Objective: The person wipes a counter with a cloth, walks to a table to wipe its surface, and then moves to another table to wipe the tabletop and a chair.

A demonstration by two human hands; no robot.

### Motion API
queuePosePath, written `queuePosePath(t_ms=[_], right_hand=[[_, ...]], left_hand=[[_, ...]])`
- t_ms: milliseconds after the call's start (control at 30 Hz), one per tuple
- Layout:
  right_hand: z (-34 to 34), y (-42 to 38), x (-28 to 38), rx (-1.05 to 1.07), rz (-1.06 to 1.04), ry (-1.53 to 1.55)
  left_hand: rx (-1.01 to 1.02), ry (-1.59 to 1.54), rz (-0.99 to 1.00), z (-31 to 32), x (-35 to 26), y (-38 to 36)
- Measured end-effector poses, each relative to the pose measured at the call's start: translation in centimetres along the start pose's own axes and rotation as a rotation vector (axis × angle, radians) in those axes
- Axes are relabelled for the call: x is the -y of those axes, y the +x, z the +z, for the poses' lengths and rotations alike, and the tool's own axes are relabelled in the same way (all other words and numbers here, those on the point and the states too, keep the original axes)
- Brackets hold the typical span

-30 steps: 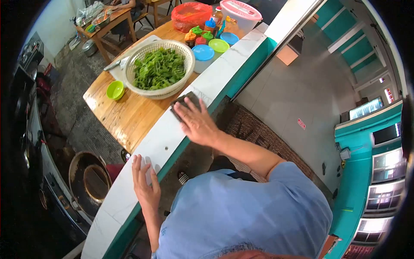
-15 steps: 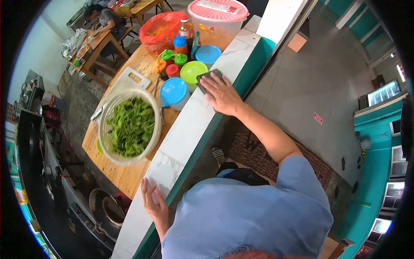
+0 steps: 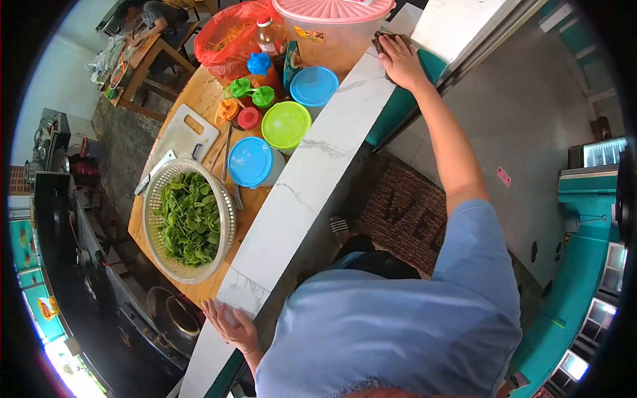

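The white ledge (image 3: 298, 205) ran in front of you from the near left to the far right, and the wooden table (image 3: 207, 93) stood along its left side. On the floor to the ledge's right lay the brown doormat (image 3: 398, 205). At the table's far end stood the clear tub with a pink lid (image 3: 332, 43), with the red bag (image 3: 229, 40) just to its left. Nearer, the pale basket (image 3: 227, 222) held green leaves (image 3: 191, 219), and its rim overlapped the white cutting board (image 3: 176, 140). Beside the ledge stood two tubs with blue lids, and a green lid (image 3: 286, 125) showed between them.

Your right hand (image 3: 401, 60) was stretched to the ledge's far end, palm down, its fingers slightly apart over the dark cloth (image 3: 381, 42); whether the fingertips hooked its edge, you could not tell. Your left hand (image 3: 232, 326) rested on the ledge's near part, holding nothing, its fingers a little apart and its thumb well away from them. The cloth lay beneath your right hand, near the pink-lidded tub.
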State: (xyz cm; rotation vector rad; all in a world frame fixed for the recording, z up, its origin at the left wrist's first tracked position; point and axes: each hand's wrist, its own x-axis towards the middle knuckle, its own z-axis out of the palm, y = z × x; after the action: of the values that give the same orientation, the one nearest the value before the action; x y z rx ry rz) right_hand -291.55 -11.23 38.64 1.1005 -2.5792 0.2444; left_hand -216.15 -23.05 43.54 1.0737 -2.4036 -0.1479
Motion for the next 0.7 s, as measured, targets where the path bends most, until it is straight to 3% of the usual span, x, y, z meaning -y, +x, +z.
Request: queuePosePath(t_ms=[167, 267, 333, 400, 433, 600, 700], right_hand=[[0.2, -0.9, 2.3, 0.001, 0.088, -0.094], [-1.2, -2.5, 4.1, 0.021, 0.013, -0.002], [-2.4, 0.0, 1.9, 0.099, -0.128, 0.0], [1.8, 1.0, 0.0, -0.023, 0.028, -0.046], [1.7, 1.0, 0.8, 0.045, 0.083, -0.105], [-0.5, -4.4, 9.3, 0.028, 0.032, -0.092], [-3.7, -10.8, 17.5, 0.015, -0.043, -0.029]], left_hand=[[0.012, 0.018, -0.005, 0.4, 0.3, -0.3], [0.007, -0.002, 0.016, 0.7, 1.0, -0.6], [0.004, -0.022, 0.008, 0.4, 0.8, -0.4], [-0.005, -0.061, 0.013, 0.2, 0.3, -0.1], [0.007, -0.039, 0.007, -0.1, 0.4, -0.3], [-0.01, -0.007, -0.048, -0.5, 0.1, 0.0], [-0.02, -0.165, -0.041, -1.1, 0.6, -0.5]])
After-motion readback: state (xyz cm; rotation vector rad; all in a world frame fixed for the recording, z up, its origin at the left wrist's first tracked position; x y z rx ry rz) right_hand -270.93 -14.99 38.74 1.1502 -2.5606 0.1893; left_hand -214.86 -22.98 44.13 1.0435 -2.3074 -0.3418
